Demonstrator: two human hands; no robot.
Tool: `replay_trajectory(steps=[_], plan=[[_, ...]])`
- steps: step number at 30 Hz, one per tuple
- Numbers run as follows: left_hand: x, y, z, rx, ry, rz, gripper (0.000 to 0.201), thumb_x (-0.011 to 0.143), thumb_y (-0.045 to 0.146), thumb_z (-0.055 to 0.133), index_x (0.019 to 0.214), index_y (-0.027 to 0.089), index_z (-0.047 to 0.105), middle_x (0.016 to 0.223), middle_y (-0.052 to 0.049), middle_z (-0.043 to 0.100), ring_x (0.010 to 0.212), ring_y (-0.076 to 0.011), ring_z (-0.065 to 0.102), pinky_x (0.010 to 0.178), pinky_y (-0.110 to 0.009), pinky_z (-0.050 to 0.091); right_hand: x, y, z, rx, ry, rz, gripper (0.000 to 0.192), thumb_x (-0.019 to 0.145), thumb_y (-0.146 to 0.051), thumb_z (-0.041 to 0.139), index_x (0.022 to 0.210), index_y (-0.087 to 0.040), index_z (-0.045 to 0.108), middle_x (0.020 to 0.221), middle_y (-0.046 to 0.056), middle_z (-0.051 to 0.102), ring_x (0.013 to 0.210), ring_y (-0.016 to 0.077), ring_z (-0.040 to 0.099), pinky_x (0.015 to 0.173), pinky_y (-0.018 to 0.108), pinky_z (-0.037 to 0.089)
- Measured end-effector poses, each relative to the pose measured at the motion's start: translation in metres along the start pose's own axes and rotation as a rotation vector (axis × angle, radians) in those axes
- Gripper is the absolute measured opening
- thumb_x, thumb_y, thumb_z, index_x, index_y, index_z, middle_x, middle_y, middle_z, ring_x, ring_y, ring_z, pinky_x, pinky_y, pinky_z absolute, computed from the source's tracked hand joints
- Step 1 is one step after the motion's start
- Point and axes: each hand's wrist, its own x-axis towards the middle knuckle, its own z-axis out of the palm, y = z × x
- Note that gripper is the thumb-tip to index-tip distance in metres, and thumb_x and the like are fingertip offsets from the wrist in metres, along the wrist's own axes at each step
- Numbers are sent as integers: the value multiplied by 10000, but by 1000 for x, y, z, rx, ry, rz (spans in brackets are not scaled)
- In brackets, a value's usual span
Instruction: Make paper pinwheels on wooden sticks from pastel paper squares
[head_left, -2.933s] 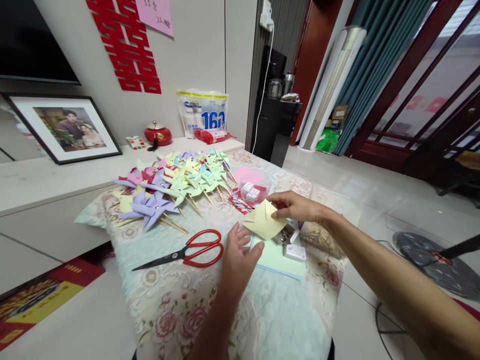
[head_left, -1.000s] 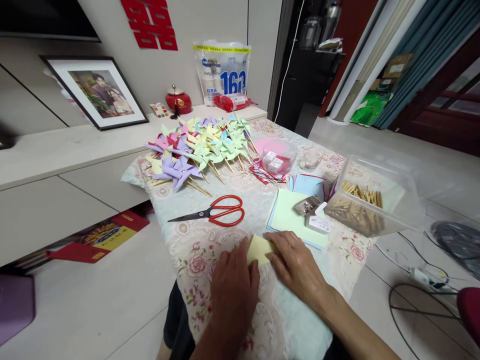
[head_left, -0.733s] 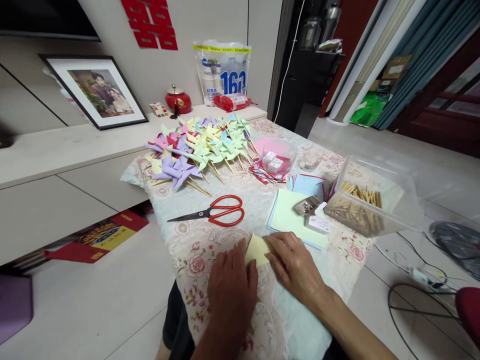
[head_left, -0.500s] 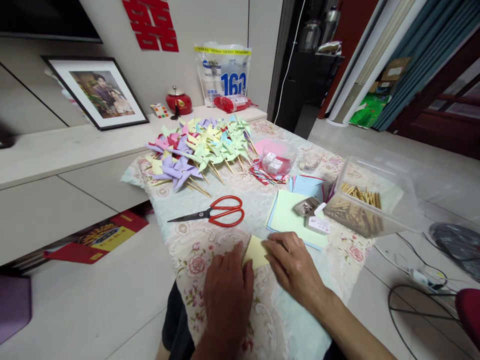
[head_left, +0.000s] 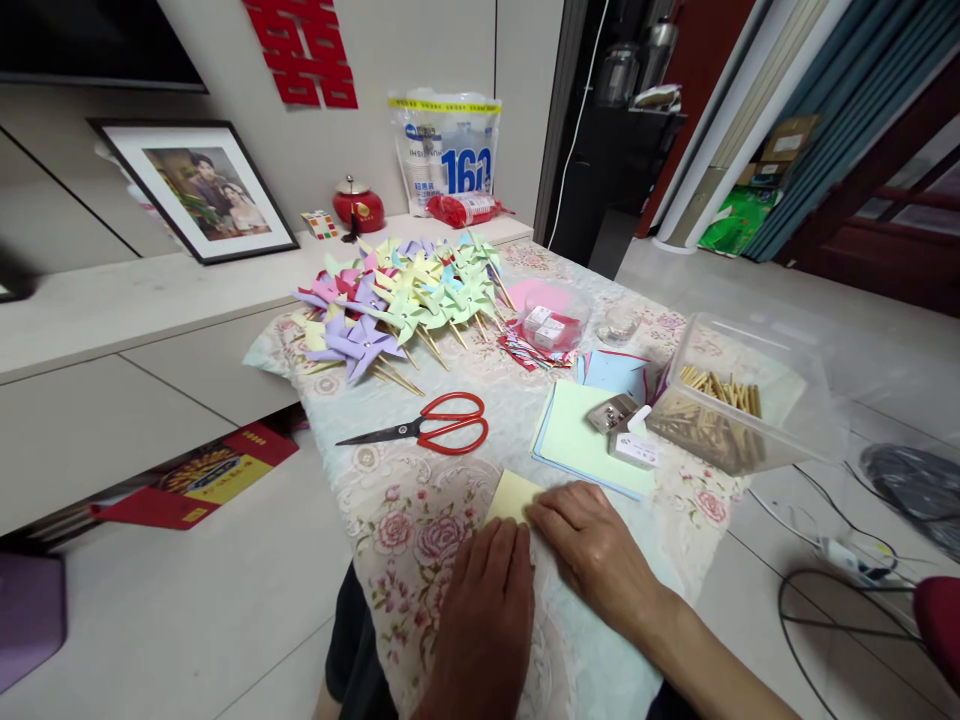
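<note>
A small piece of pale yellow paper (head_left: pixel 511 494), which looks folded, lies on the flowered tablecloth (head_left: pixel 397 600) in front of me. My left hand (head_left: pixel 491 600) rests flat across its near edge, fingers stretched out side by side and covering part of it. At its right edge, the bent fingers of my right hand (head_left: pixel 592 540) press together on the paper. Beyond the paper lie red-handled scissors (head_left: pixel 451 423), blades pointing left. A stack of green and blue paper sheets (head_left: pixel 574 425) sits past my right hand, with small opened boxes of metal pins (head_left: pixel 613 412) on top.
Several paper pinwheels (head_left: pixel 405 300) on sticks are heaped at the table's far left. A clear bin (head_left: pixel 720 440) of short wooden sticks stands at the right edge. Behind the red paper strips (head_left: pixel 529 348) is a round clear tub (head_left: pixel 574 305). Cables (head_left: pixel 825 630) lie on the floor.
My left hand has slid right and toward me, from the paper's left side onto its near edge, fingers now flattened. My right hand has shifted slightly, still at the right edge.
</note>
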Motion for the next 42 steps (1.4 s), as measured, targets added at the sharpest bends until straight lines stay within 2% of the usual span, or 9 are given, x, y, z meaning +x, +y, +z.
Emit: replay_trajectory(steps=[5, 10, 20, 23, 27, 33, 37, 42], plan=[[-1, 2, -1, 41, -17, 4, 289, 959, 98, 442, 1148, 68, 659, 1122, -135, 726, 1089, -269, 640, 965, -418, 458, -10, -11, -6, -94, -71, -13, 292, 998, -99, 457, 1257, -112, 593, 1172, 147, 678, 1065, 277, 581, 954, 462, 416], [2, 5, -6, 56, -55, 14, 294, 952, 127, 457, 1151, 65, 664, 1131, -129, 738, 1097, -260, 646, 982, -419, 448, -19, -15, -2, -194, -177, 17, 353, 960, -86, 514, 1308, -121, 571, 1282, 159, 656, 1200, 318, 561, 1039, 550, 374], [0, 4, -10, 107, -84, 13, 292, 954, 162, 478, 1138, 49, 675, 1129, -142, 746, 1071, -288, 665, 964, -450, 438, -25, -8, -8, -267, -172, -86, 376, 976, -81, 437, 1333, -102, 554, 1318, 149, 662, 1253, 305, 549, 1090, 571, 349], [-5, 2, -9, 119, -88, 18, 302, 954, 191, 492, 1145, 42, 672, 1130, -157, 741, 1063, -301, 665, 959, -453, 449, -29, -7, -9, -286, -143, -83, 356, 981, -85, 440, 1313, -97, 567, 1311, 150, 666, 1242, 315, 549, 1077, 572, 357], [-11, -1, -7, 124, -98, 19, 314, 930, 214, 552, 1172, 45, 658, 1146, -163, 727, 1083, -312, 651, 960, -454, 467, -31, -4, -11, -254, -86, -2, 341, 965, -58, 456, 1269, -126, 593, 1239, 141, 687, 1173, 308, 575, 1040, 574, 390], [-11, 1, -6, 85, -82, -44, 305, 916, 194, 562, 1181, 68, 647, 1144, -168, 711, 1074, -317, 641, 927, -462, 505, -19, 0, -16, -136, 11, 94, 414, 900, 2, 455, 1269, -137, 578, 1138, 157, 660, 1022, 263, 599, 866, 448, 500], [-9, 3, -8, 51, -71, -81, 316, 916, 183, 549, 1199, 83, 646, 1146, -161, 706, 1067, -322, 635, 916, -467, 508, -8, -3, -13, -180, -1, 72, 337, 909, -23, 474, 1195, -140, 608, 1149, 168, 661, 1009, 278, 598, 859, 456, 494], [-3, 1, -9, 72, -81, -86, 300, 919, 188, 560, 1184, 88, 661, 1126, -145, 714, 1015, -309, 644, 871, -457, 506, -5, -5, -5, -178, -23, 101, 316, 923, -58, 494, 1207, -144, 601, 1133, 160, 665, 976, 276, 598, 809, 424, 506]])
